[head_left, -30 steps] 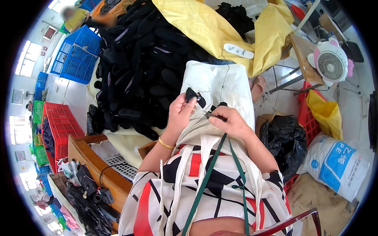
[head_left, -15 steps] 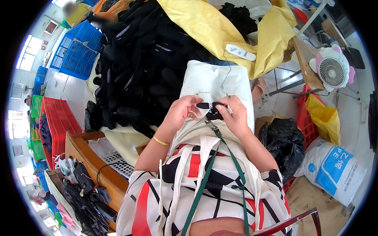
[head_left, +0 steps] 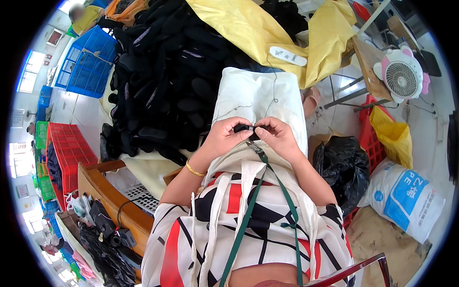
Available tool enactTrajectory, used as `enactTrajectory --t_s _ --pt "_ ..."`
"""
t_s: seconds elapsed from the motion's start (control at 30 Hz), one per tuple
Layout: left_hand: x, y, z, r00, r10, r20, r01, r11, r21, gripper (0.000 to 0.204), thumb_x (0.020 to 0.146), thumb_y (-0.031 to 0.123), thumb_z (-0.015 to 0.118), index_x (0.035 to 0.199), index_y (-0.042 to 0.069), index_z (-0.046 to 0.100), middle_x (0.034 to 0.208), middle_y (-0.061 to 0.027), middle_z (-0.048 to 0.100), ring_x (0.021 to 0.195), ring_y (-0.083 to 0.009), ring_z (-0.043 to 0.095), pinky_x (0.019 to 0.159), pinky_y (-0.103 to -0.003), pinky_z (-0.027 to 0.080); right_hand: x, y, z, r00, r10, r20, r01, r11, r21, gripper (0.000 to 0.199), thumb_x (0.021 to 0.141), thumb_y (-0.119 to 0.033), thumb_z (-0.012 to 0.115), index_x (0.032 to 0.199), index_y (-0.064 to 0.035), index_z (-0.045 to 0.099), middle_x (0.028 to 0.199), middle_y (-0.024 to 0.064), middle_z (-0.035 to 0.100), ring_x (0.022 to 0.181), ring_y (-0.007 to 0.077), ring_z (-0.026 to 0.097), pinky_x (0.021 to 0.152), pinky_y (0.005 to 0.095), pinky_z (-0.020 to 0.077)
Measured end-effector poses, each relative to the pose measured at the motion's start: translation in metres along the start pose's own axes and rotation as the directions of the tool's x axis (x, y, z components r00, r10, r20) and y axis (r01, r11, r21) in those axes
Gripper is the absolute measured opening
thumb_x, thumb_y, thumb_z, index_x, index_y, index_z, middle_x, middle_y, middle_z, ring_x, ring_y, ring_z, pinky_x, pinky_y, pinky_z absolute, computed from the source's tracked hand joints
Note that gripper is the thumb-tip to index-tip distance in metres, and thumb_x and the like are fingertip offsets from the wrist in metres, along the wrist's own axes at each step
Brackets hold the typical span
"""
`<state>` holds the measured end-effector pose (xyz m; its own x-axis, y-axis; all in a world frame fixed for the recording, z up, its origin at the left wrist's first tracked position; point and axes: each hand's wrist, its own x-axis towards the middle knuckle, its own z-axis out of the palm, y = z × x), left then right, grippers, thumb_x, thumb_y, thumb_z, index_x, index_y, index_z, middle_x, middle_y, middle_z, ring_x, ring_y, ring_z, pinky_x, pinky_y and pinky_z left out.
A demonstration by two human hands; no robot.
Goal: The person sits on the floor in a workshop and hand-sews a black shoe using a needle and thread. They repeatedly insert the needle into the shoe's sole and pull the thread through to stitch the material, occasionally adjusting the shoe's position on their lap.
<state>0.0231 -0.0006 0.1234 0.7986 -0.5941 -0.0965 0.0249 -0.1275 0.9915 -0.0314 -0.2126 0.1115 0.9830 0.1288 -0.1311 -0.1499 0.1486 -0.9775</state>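
Observation:
My left hand and my right hand meet above my lap. Between their pinched fingertips is a black fabric piece, mostly covered by the fingers. A small pair of metal snips hangs just below it on a green strap from my neck. Thin dark thread lies over the white cloth on my lap. In front and to the left rises a large heap of black slipper-like pieces, some with a pale strip along the opening.
A yellow sheet bears a white sole-shaped piece. Right of me stand a fan on a wooden table, a black plastic bag and a white-and-blue sack. Blue and red crates and a wooden bench are on the left.
My left hand has closed on the black piece and moved right, nearer my right hand. The piece shows less between the fingers. The view has shifted slightly.

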Motion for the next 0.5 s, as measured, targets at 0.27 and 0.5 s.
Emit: enactTrajectory --t_s 0.27,0.5 --pt "-0.004 0.018 -0.004 0.994 0.035 0.103 -0.054 0.98 0.19 0.018 0.09 0.004 0.068 0.107 -0.002 0.066 0.086 -0.001 0.066 0.077 -0.0047 0.059 0.065 -0.019 0.048 -0.004 0.0 0.001 0.989 -0.134 0.063 0.147 0.923 -0.357 0.015 0.094 -0.013 0.069 0.102 -0.0006 0.066 0.084 0.0007 0.06 0.077 0.0084 0.055 0.07 0.0242 0.047" --pt "-0.015 -0.013 0.005 0.963 -0.171 0.207 0.256 0.811 -0.527 0.016 0.094 0.012 0.065 0.105 0.0 0.065 0.083 -0.0063 0.067 0.073 -0.0108 0.063 0.064 -0.025 0.052 -0.015 0.014 0.022 0.993 -0.113 -0.042 0.12 0.963 0.242 0.013 0.097 -0.015 0.065 0.098 -0.0012 0.065 0.086 0.0035 0.06 0.079 0.0098 0.056 0.073 0.0246 0.0469"
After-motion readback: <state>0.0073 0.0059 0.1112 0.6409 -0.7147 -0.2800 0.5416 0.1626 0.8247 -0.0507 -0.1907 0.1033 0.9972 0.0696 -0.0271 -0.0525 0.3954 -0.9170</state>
